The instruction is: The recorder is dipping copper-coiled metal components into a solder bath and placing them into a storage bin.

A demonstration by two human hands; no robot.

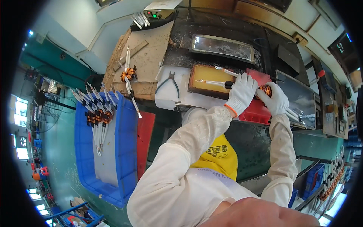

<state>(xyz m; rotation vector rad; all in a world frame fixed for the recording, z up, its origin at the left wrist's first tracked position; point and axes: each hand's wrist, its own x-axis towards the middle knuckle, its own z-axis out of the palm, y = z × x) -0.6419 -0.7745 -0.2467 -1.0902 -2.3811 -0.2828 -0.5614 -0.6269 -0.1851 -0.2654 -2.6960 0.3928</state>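
My left hand, in a white knit glove, is closed round the white sleeved leads of a coil. Their bare ends reach left over a shallow rectangular tray with a yellow inside. My right hand, gloved too, grips the copper-wound toroidal coil with thumb and fingers. Its body is partly hidden by the glove. More white leads run out past the right hand. Beneath both hands lies a red plastic tray.
Side cutters lie left of the yellow-filled tray. Behind it sits a metal-rimmed bath with a shiny surface. Another coil rests on cardboard. A blue bin with several coils stands at left. A grey metal tray is at right.
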